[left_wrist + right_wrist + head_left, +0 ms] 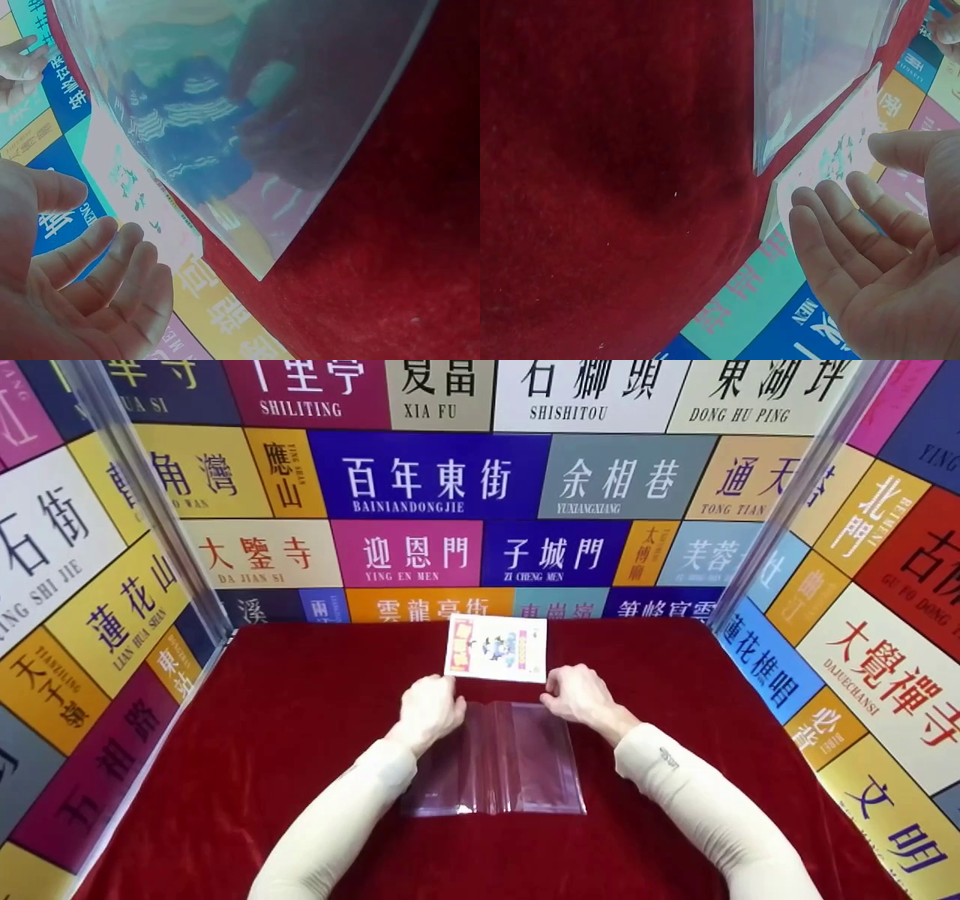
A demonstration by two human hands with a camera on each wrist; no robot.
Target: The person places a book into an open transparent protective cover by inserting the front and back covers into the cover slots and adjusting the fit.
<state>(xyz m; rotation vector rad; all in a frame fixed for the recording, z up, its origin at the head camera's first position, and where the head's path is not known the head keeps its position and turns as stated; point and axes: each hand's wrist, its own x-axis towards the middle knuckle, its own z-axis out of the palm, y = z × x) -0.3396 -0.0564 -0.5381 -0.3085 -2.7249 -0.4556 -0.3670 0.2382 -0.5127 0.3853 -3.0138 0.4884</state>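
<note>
A clear plastic book cover (536, 761) lies spread flat on the red cloth, its two flaps on either side of a middle fold. Beyond its far edge is a white booklet (495, 648) with a red block and a small cartoon print. My left hand (431, 706) is over the cover's far left corner; in the left wrist view its fingers (124, 259) are loosely bent with nothing between them. My right hand (581, 694) is at the far right corner, near the booklet's near right corner. In the right wrist view, its relaxed fingers (840, 232) are apart from the thumb and hold nothing.
Dark red velvet cloth (300, 780) covers the table. Around the back and sides stand walls of coloured panels (427, 476) with Chinese place names. Metal posts (787, 495) rise at the back corners.
</note>
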